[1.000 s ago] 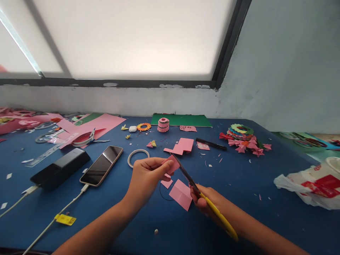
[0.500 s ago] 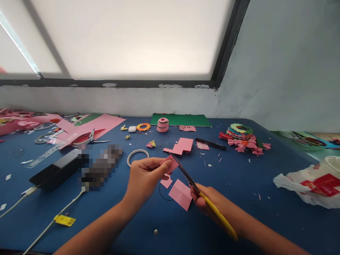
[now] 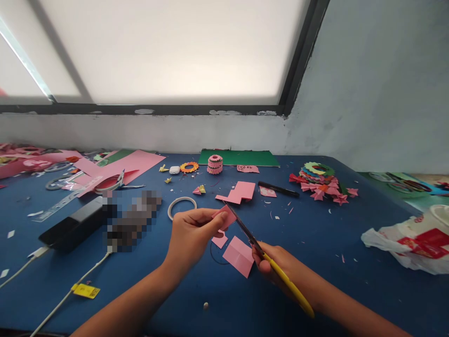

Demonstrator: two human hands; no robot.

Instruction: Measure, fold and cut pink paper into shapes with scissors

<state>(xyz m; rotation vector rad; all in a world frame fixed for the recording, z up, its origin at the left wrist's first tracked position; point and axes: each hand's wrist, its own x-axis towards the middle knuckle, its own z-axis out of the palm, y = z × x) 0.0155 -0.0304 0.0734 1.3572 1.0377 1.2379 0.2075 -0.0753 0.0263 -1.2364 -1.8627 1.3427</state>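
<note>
My left hand [image 3: 196,231] pinches a small piece of pink paper [image 3: 227,216] between thumb and fingers, above the blue table. My right hand [image 3: 273,262] grips a pair of scissors [image 3: 287,283] with yellow handles and dark blades. Those blades point up and left and lie along the right edge of the held paper; whether they are cutting into it I cannot tell. Below the hands lie a creased pink paper square [image 3: 239,257] and a smaller pink scrap [image 3: 219,240]. Just beyond them is a stepped pink paper piece [image 3: 240,192].
A roll of tape [image 3: 182,200] lies left of my hands, near a black device [image 3: 79,224] with a cable. Behind are a black pen [image 3: 278,189], a pink paper ring stack [image 3: 215,164] and a green sheet [image 3: 242,158]. Paper flowers [image 3: 321,189] and a plastic bag [image 3: 396,248] sit right.
</note>
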